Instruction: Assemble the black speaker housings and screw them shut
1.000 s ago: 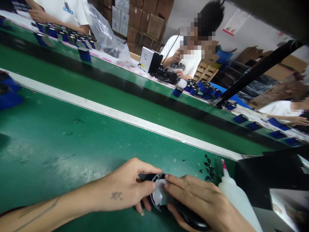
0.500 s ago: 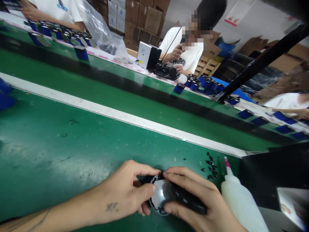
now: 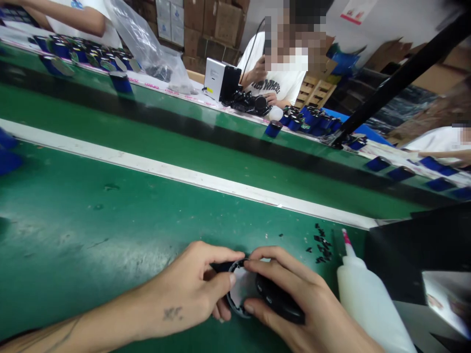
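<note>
My left hand (image 3: 198, 289) is wrapped round a cylindrical housing (image 3: 234, 308) with a grey rim, thumb on its near side. A pale, shiny disc (image 3: 243, 285) shows within the rim. From the right, my right hand (image 3: 312, 299) curls over a black oval cover (image 3: 279, 300) with small marks on its face. Its fingertips and thumb meet the far and near parts of the rim. The cover overlaps the right part of the disc, and whether the two are joined is hidden. Several small black pieces (image 3: 323, 245) lie scattered beyond my right hand.
A white squeeze bottle (image 3: 371, 304) with a pink tip stands at the right beside a black box-like object (image 3: 401, 255). A white strip (image 3: 176, 174) crosses the green bench. Blue cylinders (image 3: 274, 128) line the far side, where co-workers sit.
The view has shifted slightly. My right hand and the black cover have moved a little left and up, and the disc's bright glare has dulled. My left hand keeps its hold.
</note>
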Available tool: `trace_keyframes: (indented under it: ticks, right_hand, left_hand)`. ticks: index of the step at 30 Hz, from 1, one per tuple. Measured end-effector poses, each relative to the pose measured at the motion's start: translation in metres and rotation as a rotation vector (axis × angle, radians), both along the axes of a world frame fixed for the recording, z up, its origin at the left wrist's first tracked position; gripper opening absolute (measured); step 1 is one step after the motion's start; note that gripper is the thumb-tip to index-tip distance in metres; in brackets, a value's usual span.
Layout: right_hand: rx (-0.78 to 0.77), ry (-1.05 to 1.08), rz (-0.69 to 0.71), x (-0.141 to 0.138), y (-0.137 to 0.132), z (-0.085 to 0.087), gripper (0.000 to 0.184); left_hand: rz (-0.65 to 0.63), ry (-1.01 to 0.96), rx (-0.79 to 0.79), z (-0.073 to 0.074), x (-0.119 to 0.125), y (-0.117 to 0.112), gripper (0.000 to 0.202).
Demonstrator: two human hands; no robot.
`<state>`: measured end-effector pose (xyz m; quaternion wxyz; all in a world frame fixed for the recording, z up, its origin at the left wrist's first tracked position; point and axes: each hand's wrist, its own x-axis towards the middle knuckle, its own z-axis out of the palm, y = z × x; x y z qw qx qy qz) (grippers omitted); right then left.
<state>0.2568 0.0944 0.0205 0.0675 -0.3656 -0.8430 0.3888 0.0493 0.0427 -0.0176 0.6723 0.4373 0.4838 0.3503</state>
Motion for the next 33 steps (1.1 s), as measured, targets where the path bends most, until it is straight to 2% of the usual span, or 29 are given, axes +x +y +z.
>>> trace_keyframes:
  ticks: [6,12,17,21,24,29,33]
  right_hand:
    - [-0.032,-0.038,-0.01,-0.001,-0.002,0.001,0.026]
    - [-0.014,0.091,-0.039,0.0,-0.006,-0.012,0.026]
    - [-0.04,0.163,-0.065,0.0,-0.004,-0.013,0.028]
    - [-0.22,0.26,-0.122,0.003,0.002,-0.009,0.028]
    - [-0.395,0.331,-0.224,0.003,0.005,-0.008,0.019]
    - [-0.748,0.395,-0.345,-0.002,0.006,-0.013,0.04]
    - [-0.838,0.489,-0.333,0.001,0.009,-0.017,0.034]
  left_hand:
    - [0.022,0.021,0.012,-0.004,0.003,-0.006,0.045]
    - [0.105,-0.123,-0.12,-0.006,0.016,-0.013,0.067]
    - [0.181,-0.097,-0.161,-0.004,0.027,-0.01,0.077]
    - [0.217,-0.027,-0.145,-0.009,0.027,-0.01,0.075]
    - [0.18,-0.008,-0.133,-0.007,0.025,-0.008,0.071]
    - [0.114,-0.039,-0.13,0.006,0.023,-0.004,0.059]
    - [0.121,-0.033,-0.162,0.007,0.023,-0.006,0.066]
